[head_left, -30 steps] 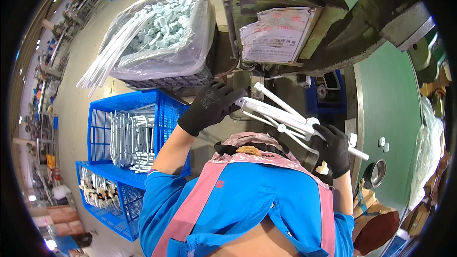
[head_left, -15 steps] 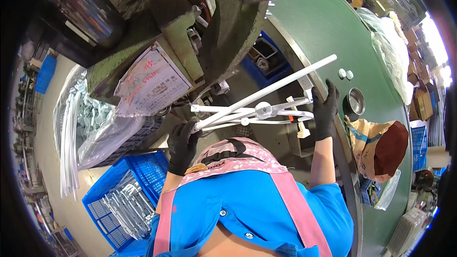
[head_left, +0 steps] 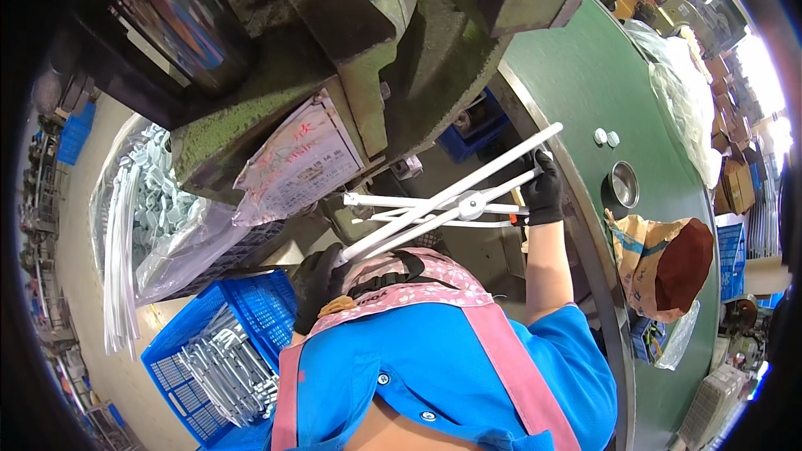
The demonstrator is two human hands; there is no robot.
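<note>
The white rod frame (head_left: 443,205), a bundle of thin white metal rods pinned together at a small round pivot, hangs in the air between both gloved hands, in front of the big grey-green press (head_left: 351,58) and above the person's pink apron. The right hand (head_left: 545,192) in its black glove has its grip closed around the rod ends near the inner rim of the round green worktop (head_left: 585,75). The left hand (head_left: 316,284), also in a black glove, is wrapped around the lower ends of the rods, low by the chest.

The longest rod gives the frame its long axis: it runs on a slant from the left hand, low and near the body, up and away to its free tip close to the worktop's rim. Two or three shorter rods fan out from the pivot toward the press, lying nearly level.

Judging from this hold, the frame is best kept steady by holding both ends firmly so the loose rods do not swing on the pivot, and by keeping the long tip away from the worktop's rim and the press body.

A blue crate (head_left: 217,359) of similar metal parts sits low to the left, and a clear bag (head_left: 159,209) of pale parts lies beyond it.
</note>
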